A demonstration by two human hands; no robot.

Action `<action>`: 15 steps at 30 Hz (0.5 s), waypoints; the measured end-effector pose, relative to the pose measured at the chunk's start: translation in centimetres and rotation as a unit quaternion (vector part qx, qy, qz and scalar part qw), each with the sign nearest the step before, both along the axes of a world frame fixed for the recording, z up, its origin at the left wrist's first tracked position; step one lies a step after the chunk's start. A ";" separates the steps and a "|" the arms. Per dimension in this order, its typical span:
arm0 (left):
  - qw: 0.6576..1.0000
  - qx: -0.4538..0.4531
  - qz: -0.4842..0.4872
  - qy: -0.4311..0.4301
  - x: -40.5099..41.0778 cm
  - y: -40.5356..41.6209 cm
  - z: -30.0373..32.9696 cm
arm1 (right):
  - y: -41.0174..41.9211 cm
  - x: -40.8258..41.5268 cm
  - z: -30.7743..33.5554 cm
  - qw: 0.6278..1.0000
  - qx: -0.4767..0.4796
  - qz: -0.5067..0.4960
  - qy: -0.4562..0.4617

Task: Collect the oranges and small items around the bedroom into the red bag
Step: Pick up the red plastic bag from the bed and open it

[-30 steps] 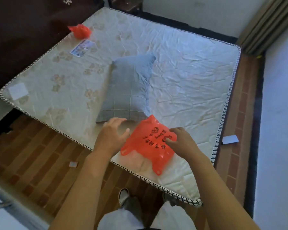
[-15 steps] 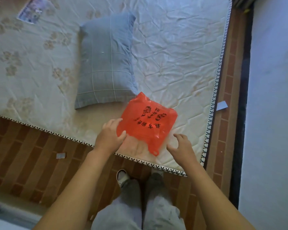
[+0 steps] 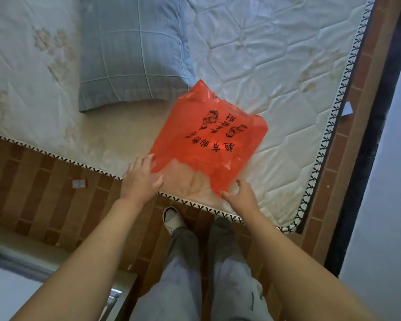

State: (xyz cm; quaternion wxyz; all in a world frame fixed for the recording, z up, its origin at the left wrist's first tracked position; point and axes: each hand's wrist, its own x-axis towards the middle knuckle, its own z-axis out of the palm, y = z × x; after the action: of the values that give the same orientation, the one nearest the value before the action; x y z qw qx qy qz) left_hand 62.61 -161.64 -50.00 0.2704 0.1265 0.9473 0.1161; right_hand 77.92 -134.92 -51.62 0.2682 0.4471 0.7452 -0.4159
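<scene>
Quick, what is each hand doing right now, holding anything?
Left hand: open, fingers spread, touching the near-left edge of the flat red plastic bag, not gripping.
Right hand: open, fingertips at the bag's near corner, nothing held.

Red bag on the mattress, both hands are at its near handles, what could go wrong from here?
1. The red bag lies flat and looks thin; both hands touch only the handle tips, left hand, right hand, so a handle could slip free or tear.
2. It lies near the mattress edge and could slide to the floor.
3. No oranges are in view, so they must be found elsewhere.
</scene>
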 end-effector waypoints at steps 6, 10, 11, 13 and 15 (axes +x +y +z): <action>0.999 -0.045 0.005 -0.031 0.0 0.0 -4.4 | -0.5 1.0 -5.9 0.992 -0.050 -0.091 -0.069; 0.995 -0.099 -0.001 -0.035 -1.0 1.1 -7.2 | -1.4 1.4 -8.1 0.989 -0.048 -0.128 -0.046; 0.994 -0.108 0.002 -0.034 -1.4 1.5 -7.8 | -1.6 1.2 -8.5 0.989 -0.045 -0.136 -0.038; 0.991 -0.129 0.003 -0.036 -1.9 2.2 -8.5 | -1.9 0.8 -8.9 0.988 -0.031 -0.149 -0.030; 0.988 -0.150 0.000 -0.034 -2.2 2.4 -8.8 | -1.9 0.7 -9.0 0.987 -0.009 -0.157 -0.028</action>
State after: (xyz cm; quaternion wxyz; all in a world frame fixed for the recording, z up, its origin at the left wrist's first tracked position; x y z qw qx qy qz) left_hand 60.44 -159.20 -58.75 0.3186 0.0809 0.9441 -0.0231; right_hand 78.65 -136.78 -60.61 0.2243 0.5676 0.6541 -0.4469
